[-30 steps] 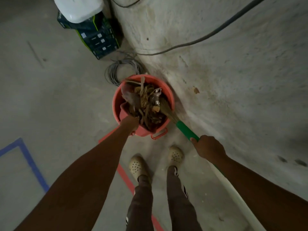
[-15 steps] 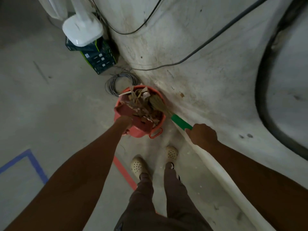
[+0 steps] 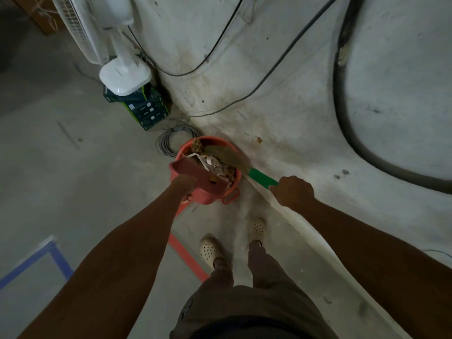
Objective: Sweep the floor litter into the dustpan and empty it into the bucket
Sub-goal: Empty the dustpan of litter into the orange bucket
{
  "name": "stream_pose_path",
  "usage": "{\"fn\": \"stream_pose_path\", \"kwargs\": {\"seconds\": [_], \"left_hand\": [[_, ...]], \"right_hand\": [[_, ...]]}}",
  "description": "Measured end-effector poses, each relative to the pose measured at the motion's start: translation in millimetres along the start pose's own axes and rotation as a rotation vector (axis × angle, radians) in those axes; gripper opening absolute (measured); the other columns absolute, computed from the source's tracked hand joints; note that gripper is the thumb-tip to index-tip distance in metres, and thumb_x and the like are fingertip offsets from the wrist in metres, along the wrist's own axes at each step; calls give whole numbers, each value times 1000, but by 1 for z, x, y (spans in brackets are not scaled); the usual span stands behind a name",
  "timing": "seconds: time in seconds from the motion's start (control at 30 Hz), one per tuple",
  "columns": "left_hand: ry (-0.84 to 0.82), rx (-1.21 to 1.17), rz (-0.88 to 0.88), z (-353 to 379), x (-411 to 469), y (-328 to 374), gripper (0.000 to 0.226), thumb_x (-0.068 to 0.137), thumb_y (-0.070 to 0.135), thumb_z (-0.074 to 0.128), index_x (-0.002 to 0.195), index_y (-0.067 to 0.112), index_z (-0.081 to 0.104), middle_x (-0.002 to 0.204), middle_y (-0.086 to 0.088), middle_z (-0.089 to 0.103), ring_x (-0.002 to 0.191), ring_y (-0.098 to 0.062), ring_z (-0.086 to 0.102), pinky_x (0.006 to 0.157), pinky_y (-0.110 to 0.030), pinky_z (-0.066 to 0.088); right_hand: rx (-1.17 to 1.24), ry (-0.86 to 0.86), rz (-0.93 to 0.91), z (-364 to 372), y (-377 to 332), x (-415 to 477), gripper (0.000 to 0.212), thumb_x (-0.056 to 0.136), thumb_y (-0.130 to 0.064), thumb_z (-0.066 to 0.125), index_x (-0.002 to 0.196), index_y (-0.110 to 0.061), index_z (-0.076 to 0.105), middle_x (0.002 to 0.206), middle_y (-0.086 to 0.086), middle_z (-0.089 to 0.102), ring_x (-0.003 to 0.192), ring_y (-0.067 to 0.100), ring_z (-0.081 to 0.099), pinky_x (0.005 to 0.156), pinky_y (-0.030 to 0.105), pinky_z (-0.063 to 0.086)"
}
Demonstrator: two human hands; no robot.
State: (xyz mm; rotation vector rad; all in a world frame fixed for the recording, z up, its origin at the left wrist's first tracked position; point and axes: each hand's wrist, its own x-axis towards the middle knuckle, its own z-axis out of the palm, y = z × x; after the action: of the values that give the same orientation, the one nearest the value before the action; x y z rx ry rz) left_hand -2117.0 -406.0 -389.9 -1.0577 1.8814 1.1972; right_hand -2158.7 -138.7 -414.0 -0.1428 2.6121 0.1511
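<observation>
Bare concrete floor runs up to a stained white wall, and the bucket (image 3: 208,198) stands right where the two meet. The dustpan (image 3: 195,173) is tilted over the bucket's near rim. The person's left hand (image 3: 183,185) holds it from just in front of the bucket, though it is too dark for me to make out the fingers. The right hand (image 3: 293,190) is a fist clamped round the green handle of the broom (image 3: 261,178), to the right of the bucket. The broom's bristles lie across the far half of the mouth, on the litter (image 3: 220,167).

What worries me is the fill level, because paper and scraps are heaped about to the rim. I judge that one hard rake of the bristles could flick pieces over the far side, into the wire coil (image 3: 171,140) behind the bucket. If the pan leans on the near rim, the bucket could tip toward the feet. If the pan is pulled away too flat, the scrap on its lip could drop onto the floor.
</observation>
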Motion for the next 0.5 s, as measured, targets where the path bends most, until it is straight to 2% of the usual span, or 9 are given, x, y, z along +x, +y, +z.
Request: {"fn": "stream_pose_path", "kwargs": {"seconds": [0.03,0.07,0.1,0.13,0.17,0.27,0.33,0.4,0.5], "left_hand": [[9,-11,28,3,4,-7,26,107,12,40,113,-5,59,68,-6,33,57,-13,31,99,-27,41],[24,-41,33,5,11,-12,30,108,12,38,122,-7,57,67,-6,32,54,-12,32,90,-22,45],[31,-40,19,8,20,-19,33,108,16,39,127,-5,55,66,-7,34,49,-12,34,69,-21,53],[41,-12,12,9,32,-28,33,108,23,41,124,-2,55,64,-8,36,40,-13,37,40,-22,51],[55,11,-9,10,36,-35,30,106,29,43,113,2,55,63,-8,39,33,-13,37,30,-16,38],[78,31,-30,16,44,-52,27,104,32,46,99,6,51,60,-9,41,26,-14,36,36,-10,34],[95,31,-10,22,33,-58,24,103,30,48,99,7,52,59,-8,41,31,-15,36,35,-11,33],[107,-10,19,29,24,-64,21,101,28,50,99,8,54,58,-8,40,33,-15,36,36,-12,32],[144,-44,35,41,4,-71,19,101,25,53,97,7,60,57,-8,41,36,-16,37,37,-11,30]], "right_hand": [[1,4,2,2,1,-4,40,101,-47,45,76,-17,54,66,-4,54,52,12,52,51,21,42],[4,6,3,4,3,-8,40,101,-47,45,76,-17,55,66,-4,54,52,11,51,50,21,41],[1,7,2,6,6,-12,41,101,-47,44,77,-17,55,66,-4,53,52,11,50,50,21,39],[-11,5,0,7,9,-16,41,102,-47,43,79,-16,57,67,-4,53,52,11,50,50,21,38],[-25,2,2,7,13,-20,40,102,-47,43,82,-15,58,68,-4,53,53,11,49,50,22,37],[-47,0,13,11,28,-33,37,102,-45,44,86,-15,58,68,-3,51,57,13,52,54,23,39],[-40,13,14,15,40,-42,39,102,-48,43,90,-15,58,69,-3,50,62,14,54,58,25,41],[-24,40,8,18,51,-47,41,102,-50,43,93,-14,61,71,-3,52,58,12,52,54,24,39],[23,62,-11,22,66,-55,42,101,-50,43,87,-15,61,72,-2,57,56,12,52,52,22,39]]}}
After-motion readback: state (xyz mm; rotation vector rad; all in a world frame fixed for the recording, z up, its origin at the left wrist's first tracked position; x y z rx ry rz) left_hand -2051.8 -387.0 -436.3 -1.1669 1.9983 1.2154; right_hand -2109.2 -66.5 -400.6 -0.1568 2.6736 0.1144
